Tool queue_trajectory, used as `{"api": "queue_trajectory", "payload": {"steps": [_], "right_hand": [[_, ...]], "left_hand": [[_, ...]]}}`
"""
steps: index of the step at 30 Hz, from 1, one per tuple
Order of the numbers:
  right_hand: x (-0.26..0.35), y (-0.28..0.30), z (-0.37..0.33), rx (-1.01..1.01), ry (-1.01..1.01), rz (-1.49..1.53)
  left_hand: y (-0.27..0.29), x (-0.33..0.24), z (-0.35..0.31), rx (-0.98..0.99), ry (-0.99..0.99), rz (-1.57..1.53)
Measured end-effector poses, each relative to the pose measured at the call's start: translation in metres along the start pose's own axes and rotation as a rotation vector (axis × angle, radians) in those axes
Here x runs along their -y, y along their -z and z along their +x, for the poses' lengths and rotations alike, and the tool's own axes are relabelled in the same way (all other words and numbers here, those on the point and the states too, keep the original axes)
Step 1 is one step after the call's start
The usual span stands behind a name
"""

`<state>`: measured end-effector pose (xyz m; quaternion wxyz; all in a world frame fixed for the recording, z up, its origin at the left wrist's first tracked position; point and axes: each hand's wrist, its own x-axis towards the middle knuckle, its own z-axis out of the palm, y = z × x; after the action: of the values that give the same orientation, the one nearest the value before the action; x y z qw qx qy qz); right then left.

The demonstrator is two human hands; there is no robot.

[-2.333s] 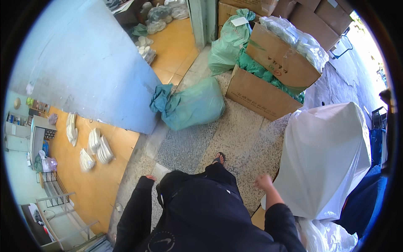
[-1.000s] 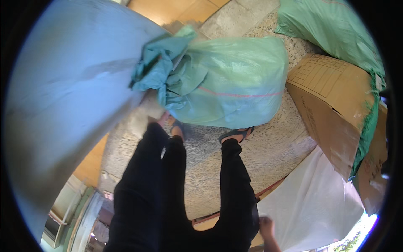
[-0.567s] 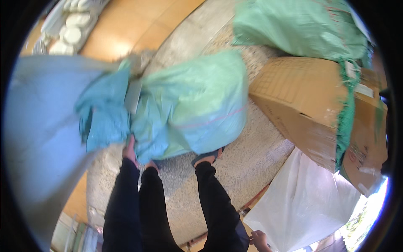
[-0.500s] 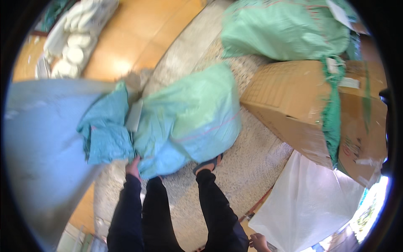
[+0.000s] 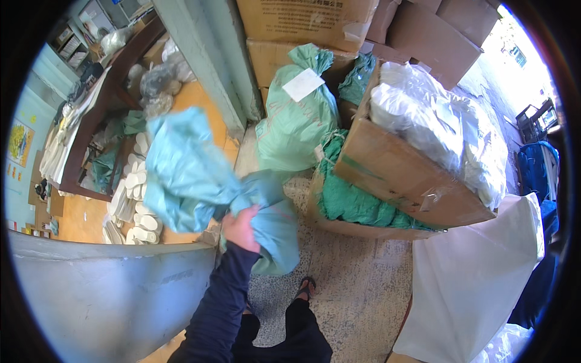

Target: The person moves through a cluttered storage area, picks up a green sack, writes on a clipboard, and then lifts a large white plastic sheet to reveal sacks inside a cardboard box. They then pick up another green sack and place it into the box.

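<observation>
My left hand is closed round the gathered neck of a blue-green woven sack. Above the grip, the sack's loose top flares out to the left, slightly smeared by motion. The full part bulges to the right of my hand, in front of my feet; whether it touches the floor cannot be made out. My right hand is out of the picture.
A tied green sack with a white tag stands farther ahead. To the right, a cardboard box carries clear bags of white items, near a white sheet. Pale soles lie behind the blue-grey partition on the left.
My left hand has lifted the sack's neck and swung it forward. The view has tilted up, showing the doorway and more boxes. My right hand has left the picture.
</observation>
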<state>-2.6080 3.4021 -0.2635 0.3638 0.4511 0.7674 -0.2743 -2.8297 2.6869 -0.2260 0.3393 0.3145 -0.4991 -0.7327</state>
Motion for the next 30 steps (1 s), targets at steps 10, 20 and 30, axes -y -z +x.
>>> {"api": "queue_trajectory", "payload": {"steps": [10, 20, 30], "right_hand": [[0.093, -0.183, -0.13, 0.335, 0.117, 0.149], [0.13, -0.29, -0.293, 0.225, 0.279, -0.082], [0.137, -0.288, -0.339, 0.147, 0.406, 0.287]], "left_hand": [[-0.096, 0.184, -0.01, 0.405, 0.403, 0.883], [0.041, 0.188, -0.041, 1.03, 0.268, 0.744], [0.362, 0.111, 0.05, 1.221, 0.492, 1.445]]}}
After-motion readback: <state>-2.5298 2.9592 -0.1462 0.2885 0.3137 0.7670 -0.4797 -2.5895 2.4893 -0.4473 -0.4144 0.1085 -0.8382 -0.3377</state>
